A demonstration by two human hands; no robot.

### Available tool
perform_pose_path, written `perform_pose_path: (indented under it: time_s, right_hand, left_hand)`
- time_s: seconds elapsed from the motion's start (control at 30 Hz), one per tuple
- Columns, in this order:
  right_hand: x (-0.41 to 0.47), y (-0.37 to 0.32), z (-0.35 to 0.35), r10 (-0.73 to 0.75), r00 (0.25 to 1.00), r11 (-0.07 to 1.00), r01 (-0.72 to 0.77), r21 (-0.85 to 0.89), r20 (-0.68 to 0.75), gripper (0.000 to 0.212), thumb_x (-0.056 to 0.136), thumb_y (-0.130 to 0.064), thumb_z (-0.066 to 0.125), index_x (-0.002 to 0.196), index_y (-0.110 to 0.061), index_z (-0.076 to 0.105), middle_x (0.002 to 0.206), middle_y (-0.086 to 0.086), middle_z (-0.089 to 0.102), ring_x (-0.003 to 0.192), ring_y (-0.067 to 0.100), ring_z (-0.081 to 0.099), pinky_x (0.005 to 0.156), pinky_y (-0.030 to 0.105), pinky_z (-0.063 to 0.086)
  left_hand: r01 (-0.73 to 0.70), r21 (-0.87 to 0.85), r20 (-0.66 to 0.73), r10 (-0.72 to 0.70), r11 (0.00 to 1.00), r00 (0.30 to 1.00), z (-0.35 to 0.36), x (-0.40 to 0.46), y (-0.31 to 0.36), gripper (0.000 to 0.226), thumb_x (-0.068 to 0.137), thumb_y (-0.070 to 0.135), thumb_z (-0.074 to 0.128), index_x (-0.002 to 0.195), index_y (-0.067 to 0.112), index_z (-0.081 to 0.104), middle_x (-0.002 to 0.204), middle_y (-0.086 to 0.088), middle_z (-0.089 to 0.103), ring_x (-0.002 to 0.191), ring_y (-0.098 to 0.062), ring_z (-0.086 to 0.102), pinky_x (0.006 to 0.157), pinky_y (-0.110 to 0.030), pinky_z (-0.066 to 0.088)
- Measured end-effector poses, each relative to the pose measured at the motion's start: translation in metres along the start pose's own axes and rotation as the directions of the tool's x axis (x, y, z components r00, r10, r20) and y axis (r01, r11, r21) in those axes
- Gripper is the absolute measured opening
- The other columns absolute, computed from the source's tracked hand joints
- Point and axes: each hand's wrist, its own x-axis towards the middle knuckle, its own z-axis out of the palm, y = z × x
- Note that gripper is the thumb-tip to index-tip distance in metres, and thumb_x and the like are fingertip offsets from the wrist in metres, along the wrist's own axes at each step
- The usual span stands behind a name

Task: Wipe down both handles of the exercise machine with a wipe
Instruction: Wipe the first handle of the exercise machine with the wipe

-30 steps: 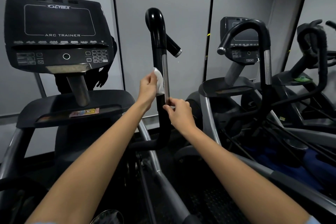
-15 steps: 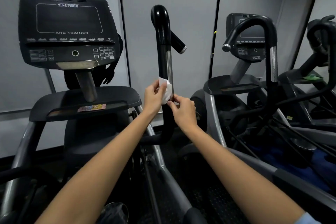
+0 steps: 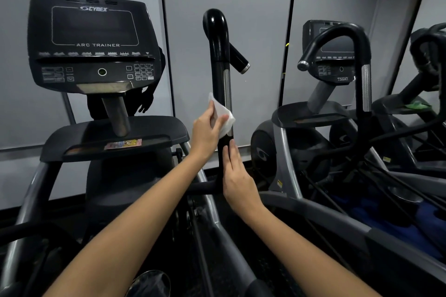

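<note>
— Grey wall panels (image 3: 260, 31) are noted just behind the upright handle (image 3: 218, 60); what risk is recorded?

— Slippage is judged possible: the wipe (image 3: 223, 116) is only pinched by the left hand (image 3: 207, 131) against the handle's mid-section, while the right hand (image 3: 237, 177) is laid flat-fingered below.

— And clearance?

— Open room is seen above; the console shelf (image 3: 115, 137) crowds the left, a neighbouring machine (image 3: 337, 60) the right.

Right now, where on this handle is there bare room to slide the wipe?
Bare: the handle from the wipe up to its curved top. Crowded below: the left hand holds the wipe and the right hand rests just beneath it.
</note>
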Motion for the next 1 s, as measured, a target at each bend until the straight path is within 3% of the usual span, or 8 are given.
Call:
perform_pose_path:
  time_s: [0.13,0.27,0.53,0.63,0.73,0.83,0.9,1.0]
  right_hand:
    - [0.002,0.002,-0.003,-0.003,1.000,0.999,0.004,-0.045,0.021,0.085,0.055,0.014,0.067,0.134,0.004,0.037,0.144,0.024,0.037,0.128,0.031,0.046,0.045,0.006,0.038]
    - [0.002,0.001,-0.005,0.007,1.000,0.996,-0.004,-0.090,0.030,0.084,0.052,0.009,0.069,0.132,0.003,0.044,0.142,0.022,0.042,0.126,0.028,0.049,0.042,0.008,0.039]
    - [0.002,-0.002,-0.005,0.015,1.000,0.988,-0.013,-0.156,0.006,0.081,0.052,0.006,0.073,0.129,0.003,0.049,0.139,0.022,0.045,0.124,0.027,0.052,0.045,0.007,0.042]
    - [0.002,-0.002,-0.005,0.018,1.000,0.985,-0.016,-0.172,0.009,0.080,0.052,0.006,0.073,0.128,0.003,0.050,0.138,0.022,0.046,0.122,0.026,0.053,0.042,0.007,0.040]
    - [0.002,-0.001,-0.004,0.008,1.000,0.992,-0.008,-0.129,-0.001,0.080,0.052,0.006,0.072,0.129,0.004,0.049,0.139,0.022,0.044,0.124,0.028,0.051,0.045,0.009,0.045]
    - [0.000,-0.002,-0.002,-0.004,1.000,0.999,0.004,-0.043,0.012,0.082,0.056,0.005,0.069,0.134,0.005,0.042,0.144,0.023,0.037,0.129,0.030,0.045,0.055,0.016,0.053]
    - [0.000,-0.002,-0.002,0.001,1.000,0.999,0.000,-0.039,0.017,0.081,0.058,0.003,0.069,0.134,0.005,0.041,0.146,0.023,0.035,0.131,0.030,0.043,0.055,0.018,0.054]
    - [0.001,-0.002,-0.004,0.014,0.999,0.994,-0.010,-0.105,0.034,0.080,0.056,0.002,0.071,0.132,0.005,0.045,0.143,0.022,0.039,0.127,0.028,0.048,0.043,0.013,0.046]
  left_hand:
    - [-0.059,0.125,-0.088,0.071,0.990,0.994,0.001,0.041,0.023,0.066,0.095,0.031,0.051,0.147,0.006,0.020,0.109,-0.015,0.064,0.096,-0.020,0.059,0.086,-0.028,0.045]
    - [-0.051,0.186,-0.095,0.070,0.981,0.993,0.010,0.041,0.026,0.061,0.099,0.027,0.043,0.149,0.007,0.013,0.126,-0.021,0.057,0.110,-0.031,0.058,0.093,-0.034,0.043]
    - [-0.211,0.381,0.107,0.183,0.900,0.977,-0.001,0.015,0.012,0.067,0.095,0.040,0.028,0.148,0.004,0.008,0.158,-0.011,0.009,0.139,-0.028,0.031,0.106,-0.036,0.035]
    - [-0.313,0.469,0.149,0.275,0.826,0.950,-0.004,0.031,0.017,0.077,0.088,0.049,0.013,0.147,0.000,0.009,0.158,-0.014,0.005,0.141,-0.029,0.028,0.103,-0.033,0.039]
    - [-0.409,0.515,0.232,0.336,0.754,0.913,-0.006,0.024,0.005,0.069,0.095,0.045,0.018,0.147,-0.001,0.010,0.157,-0.019,0.006,0.145,-0.029,0.011,0.104,-0.026,0.033]
    - [-0.562,0.599,0.370,0.426,0.570,0.826,-0.008,-0.001,-0.014,0.054,0.094,0.014,0.028,0.144,-0.005,0.020,0.152,-0.024,0.020,0.141,-0.038,0.021,0.093,-0.030,0.046]
    - [-0.638,0.668,0.474,0.442,0.384,0.762,-0.012,0.003,-0.017,0.050,0.095,0.009,0.037,0.141,-0.008,0.026,0.149,-0.025,0.030,0.138,-0.038,0.030,0.094,-0.037,0.052]
    - [-0.629,0.753,0.523,0.406,0.193,0.750,-0.018,0.030,0.005,0.053,0.099,0.024,0.018,0.142,-0.006,0.023,0.151,-0.023,0.025,0.142,-0.034,0.022,0.116,-0.042,0.020]
